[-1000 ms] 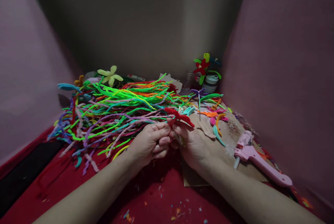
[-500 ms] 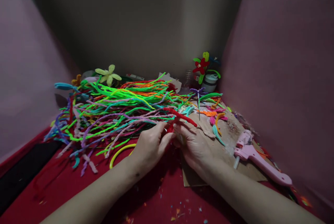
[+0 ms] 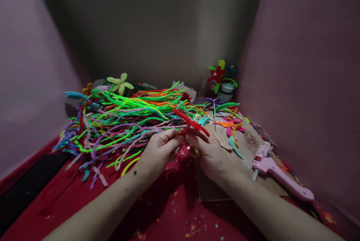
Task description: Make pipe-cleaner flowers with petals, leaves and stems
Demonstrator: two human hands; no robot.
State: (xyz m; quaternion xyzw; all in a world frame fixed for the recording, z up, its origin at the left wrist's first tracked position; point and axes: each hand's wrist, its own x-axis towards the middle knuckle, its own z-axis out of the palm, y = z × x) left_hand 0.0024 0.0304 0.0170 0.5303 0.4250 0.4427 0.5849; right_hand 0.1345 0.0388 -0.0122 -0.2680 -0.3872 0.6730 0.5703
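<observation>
Between my hands is a red pipe-cleaner flower (image 3: 191, 122) with long narrow petals spread outward. My left hand (image 3: 162, 150) pinches its left side between thumb and forefinger. Closed around its base and right side is my right hand (image 3: 207, 151); a bit of yellow-green shows beneath those fingers. My fingers hide the middle of the flower. Just behind and to the left lies a big heap of multicoloured pipe cleaners (image 3: 135, 110), mostly green, orange, pink and purple.
A pink glue gun (image 3: 277, 169) rests on a cardboard sheet (image 3: 213, 186) at right, near loose petals (image 3: 234, 141). Behind stand a pale yellow flower (image 3: 120, 83) and a lidded cup (image 3: 225, 92) beside finished flowers (image 3: 216, 74). Scraps dot the red cloth (image 3: 168, 218).
The red flower has turned, so its petals now show more to the upper left. My left hand has shifted slightly, its fingers now pinching the flower. The view has tilted a little.
</observation>
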